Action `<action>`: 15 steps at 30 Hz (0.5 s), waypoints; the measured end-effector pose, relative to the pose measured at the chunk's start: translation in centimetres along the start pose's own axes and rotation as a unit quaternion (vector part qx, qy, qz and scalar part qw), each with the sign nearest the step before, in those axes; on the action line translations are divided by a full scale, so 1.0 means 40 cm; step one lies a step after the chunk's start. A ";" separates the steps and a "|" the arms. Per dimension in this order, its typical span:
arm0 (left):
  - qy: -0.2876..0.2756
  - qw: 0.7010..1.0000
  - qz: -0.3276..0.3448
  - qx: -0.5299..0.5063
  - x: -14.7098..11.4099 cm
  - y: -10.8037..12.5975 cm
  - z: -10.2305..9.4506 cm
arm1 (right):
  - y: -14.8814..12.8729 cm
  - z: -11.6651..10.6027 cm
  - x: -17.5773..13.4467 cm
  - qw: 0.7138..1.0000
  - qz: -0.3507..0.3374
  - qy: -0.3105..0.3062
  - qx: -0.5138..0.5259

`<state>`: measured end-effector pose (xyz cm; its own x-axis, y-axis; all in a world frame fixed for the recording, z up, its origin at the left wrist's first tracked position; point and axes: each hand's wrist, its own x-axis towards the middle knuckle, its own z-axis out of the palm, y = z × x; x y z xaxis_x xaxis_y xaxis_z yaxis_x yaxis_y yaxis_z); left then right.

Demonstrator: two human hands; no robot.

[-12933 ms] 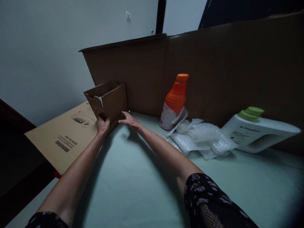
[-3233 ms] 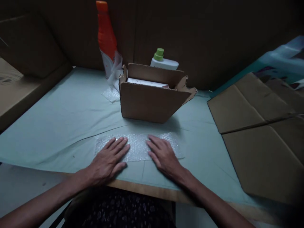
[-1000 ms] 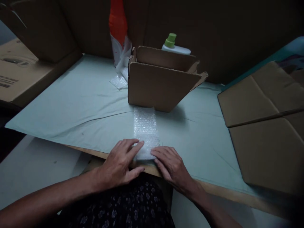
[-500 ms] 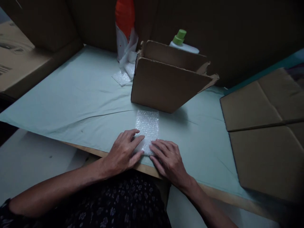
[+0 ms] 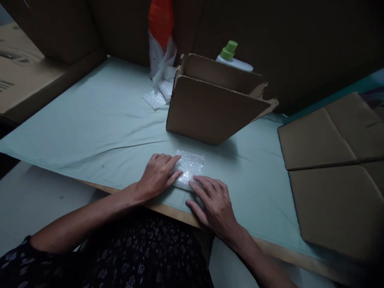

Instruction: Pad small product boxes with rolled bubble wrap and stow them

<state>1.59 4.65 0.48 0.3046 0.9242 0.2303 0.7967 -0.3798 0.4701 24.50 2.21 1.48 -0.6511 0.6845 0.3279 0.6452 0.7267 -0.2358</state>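
A small, flat piece of clear bubble wrap (image 5: 189,165) lies on the pale green cloth (image 5: 90,116) near the front edge of the table. My left hand (image 5: 159,174) is at its left side, fingers curled, with the index finger and thumb on the wrap's edge. From the lower right, my right hand (image 5: 214,200) touches the wrap's corner with its fingertips. Those fingers are spread, and the thumb rests apart on the cloth.
Behind the wrap stands an open cardboard box (image 5: 214,110). Past it is a white bottle with a green cap (image 5: 229,50). An orange bottle (image 5: 162,24) and more bubble wrap (image 5: 155,99) are at the back. Cardboard boxes flank the cloth, left (image 5: 24,76) and right (image 5: 333,200).
The bubble wrap now looks shorter, and its near edge lies farther from the table edge. My left hand has moved slightly forward and its fingers have curled. The right hand has stayed nearly in place.
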 end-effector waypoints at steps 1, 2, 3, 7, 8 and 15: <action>0.010 1.000 -0.013 -0.015 0.004 -0.003 -0.003 | 0.006 0.008 0.008 1.000 0.008 -0.014 0.004; 0.023 0.998 -0.031 -0.047 0.002 -0.004 -0.007 | 0.014 0.015 0.018 0.999 0.020 -0.020 0.015; 0.035 0.993 -0.060 -0.098 -0.005 -0.003 -0.013 | 0.023 0.020 0.028 0.999 0.036 -0.017 0.034; 0.014 0.884 -0.235 -0.403 -0.048 0.019 -0.028 | 0.041 0.020 0.064 0.972 0.153 0.026 0.174; -0.003 0.845 -0.265 -0.465 -0.056 0.028 -0.025 | 0.037 0.016 0.069 0.955 0.191 0.026 0.226; -0.041 0.803 -0.283 -0.523 -0.033 0.081 -0.003 | 0.020 -0.046 0.057 0.865 0.271 -0.062 0.419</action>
<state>3.70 2.21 1.79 0.1166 0.9440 -0.3086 -0.0417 0.3151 0.9481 24.27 4.23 3.73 -0.4155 0.9008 -0.1258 0.3863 0.0495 -0.9210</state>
